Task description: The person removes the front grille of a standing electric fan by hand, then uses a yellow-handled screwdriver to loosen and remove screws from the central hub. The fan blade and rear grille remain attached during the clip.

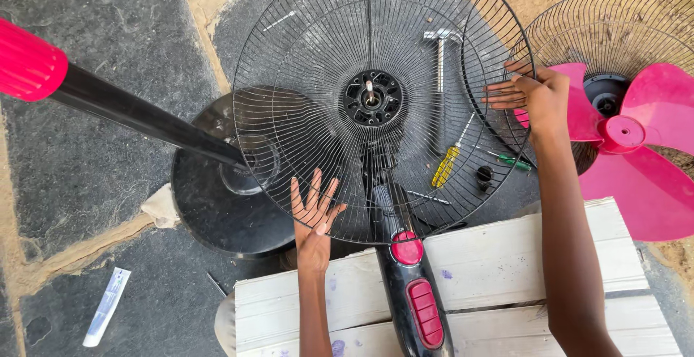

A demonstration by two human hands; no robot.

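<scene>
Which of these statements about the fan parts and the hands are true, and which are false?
1. Both hands touch the wire guard. True: left hand, right hand.
2. The pink blade is mounted inside that guard. False: it lies to its right.
3. A hammer shows through the guard. True.
4. The right hand holds the yellow screwdriver. False: it lies on the ground.
</scene>
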